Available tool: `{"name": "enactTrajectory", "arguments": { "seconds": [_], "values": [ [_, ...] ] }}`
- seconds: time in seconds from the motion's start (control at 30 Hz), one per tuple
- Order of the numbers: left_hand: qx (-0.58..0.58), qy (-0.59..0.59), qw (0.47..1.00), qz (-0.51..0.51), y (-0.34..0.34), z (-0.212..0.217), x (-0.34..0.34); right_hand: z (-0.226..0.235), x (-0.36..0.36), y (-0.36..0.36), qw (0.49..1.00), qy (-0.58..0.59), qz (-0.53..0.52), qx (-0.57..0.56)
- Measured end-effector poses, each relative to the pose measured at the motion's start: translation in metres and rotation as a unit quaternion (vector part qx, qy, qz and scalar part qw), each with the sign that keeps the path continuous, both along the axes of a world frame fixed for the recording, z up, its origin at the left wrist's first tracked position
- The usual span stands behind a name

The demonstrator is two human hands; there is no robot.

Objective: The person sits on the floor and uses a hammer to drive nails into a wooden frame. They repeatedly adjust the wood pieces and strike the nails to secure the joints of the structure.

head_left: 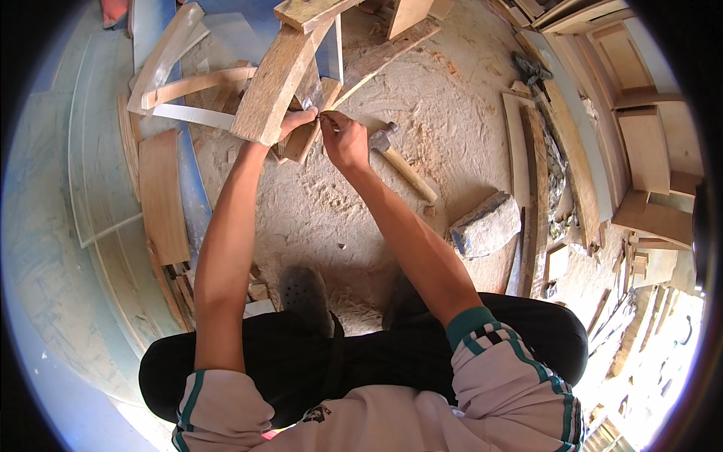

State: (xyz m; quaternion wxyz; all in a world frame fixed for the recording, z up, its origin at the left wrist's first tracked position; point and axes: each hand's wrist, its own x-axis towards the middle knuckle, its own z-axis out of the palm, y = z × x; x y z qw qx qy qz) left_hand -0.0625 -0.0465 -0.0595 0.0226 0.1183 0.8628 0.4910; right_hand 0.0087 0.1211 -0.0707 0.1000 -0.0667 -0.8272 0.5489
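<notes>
A rough wooden beam (275,87) slants up in front of me and hides part of my left hand (297,122). That hand is closed beside the beam, its thumb toward my right hand; what it holds is hidden. My right hand (346,143) pinches something small and dark just right of the left thumb, too small to name. Under and between the hands, a short wooden block (304,142) slants near the ground. A hammer (409,175) with a wooden handle lies on the floor right of my right hand, its metal head toward the hand.
A broken stone block (488,224) lies on the dusty floor (339,200) to the right. Planks (536,173) and wooden panels line the right side. At the left are a flat board (163,196), a curved wooden strip (197,87) and clear sheets. My shoe (304,295) is below.
</notes>
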Motion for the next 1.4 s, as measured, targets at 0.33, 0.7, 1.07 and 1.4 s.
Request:
{"name": "enactTrajectory", "arguments": {
  "seconds": [0.33,0.7,1.07,1.4],
  "values": [
    [0.093,-0.068,0.993,0.009,0.002,0.004,0.005,0.009,-0.004,0.001,0.998,-0.053,0.017,-0.010],
    [0.071,-0.095,0.992,0.036,0.004,-0.004,0.006,-0.001,-0.001,0.004,0.997,-0.076,0.012,-0.011],
    [0.006,-0.126,0.990,-0.060,0.009,0.034,0.002,-0.011,-0.003,0.015,0.996,-0.095,0.000,-0.002],
    [-0.075,-0.080,0.992,-0.058,0.004,0.025,-0.009,-0.011,0.002,0.016,0.997,-0.070,-0.008,0.036]
  ]
}}
